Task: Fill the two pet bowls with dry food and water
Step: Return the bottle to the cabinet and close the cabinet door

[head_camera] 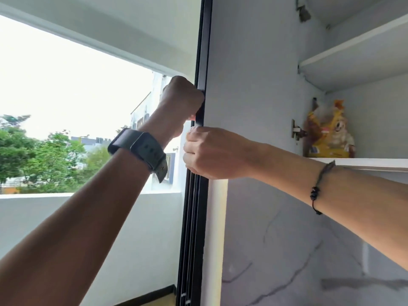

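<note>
A yellow bag of dry pet food (pixel 329 133) stands upright on a white cupboard shelf (pixel 362 162) at the right. The cupboard door (pixel 249 85) hangs open, its pale inner face turned toward me and its black edge (pixel 202 62) running vertically through the middle. My left hand (pixel 181 102), with a dark watch on its wrist, is closed around that black edge. Just below it, my right hand (pixel 209 151), with a black cord bracelet on its wrist, grips the same edge. No pet bowl is in view.
A second white shelf (pixel 353 49) sits above the bag. A metal hinge (pixel 297 130) joins the door to the cupboard beside the bag. Left of the door a large window (pixel 77 96) shows trees and buildings. Below the shelves is a marble-patterned wall (pixel 287 250).
</note>
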Motion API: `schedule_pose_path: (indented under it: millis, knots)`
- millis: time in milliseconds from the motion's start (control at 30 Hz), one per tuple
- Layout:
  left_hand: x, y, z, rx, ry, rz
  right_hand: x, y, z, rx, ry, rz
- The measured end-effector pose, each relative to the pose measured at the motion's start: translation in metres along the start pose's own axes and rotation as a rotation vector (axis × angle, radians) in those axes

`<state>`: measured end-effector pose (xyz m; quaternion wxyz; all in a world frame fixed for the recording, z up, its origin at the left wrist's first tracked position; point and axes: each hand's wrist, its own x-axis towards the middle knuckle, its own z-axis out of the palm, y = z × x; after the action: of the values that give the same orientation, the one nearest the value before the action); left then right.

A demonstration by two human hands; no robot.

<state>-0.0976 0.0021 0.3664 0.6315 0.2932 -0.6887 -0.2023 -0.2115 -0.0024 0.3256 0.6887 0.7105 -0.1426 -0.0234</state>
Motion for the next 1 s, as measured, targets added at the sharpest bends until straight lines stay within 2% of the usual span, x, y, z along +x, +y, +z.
schedule_pose_path:
  millis: [133,300,367,467,567,633,767,1000]
  knots:
    - [-0.009,0.003,0.010,-0.097,0.032,0.076,-0.018,0.002,-0.010,-0.010,0.085,-0.002]
    - [-0.041,0.035,0.048,-0.076,-0.012,0.438,-0.084,0.005,-0.060,0.006,0.102,0.045]
    - [-0.056,0.051,0.075,-0.094,-0.025,0.556,-0.117,0.007,-0.087,-0.026,0.076,0.066]
    - [-0.074,0.081,0.132,-0.123,-0.092,0.672,-0.173,0.010,-0.125,-0.133,-0.058,0.090]
    - [-0.092,0.110,0.192,-0.218,-0.271,0.717,-0.228,0.013,-0.156,-0.237,-0.226,0.093]
    - [-0.103,0.126,0.227,-0.237,-0.330,0.727,-0.262,0.016,-0.170,-0.283,-0.326,0.085]
    - [-0.122,0.157,0.287,-0.260,-0.367,0.662,-0.328,0.025,-0.191,-0.324,-0.511,0.100]
    - [-0.132,0.178,0.368,-0.205,-0.355,0.674,-0.399,0.027,-0.195,-0.284,-0.671,0.258]
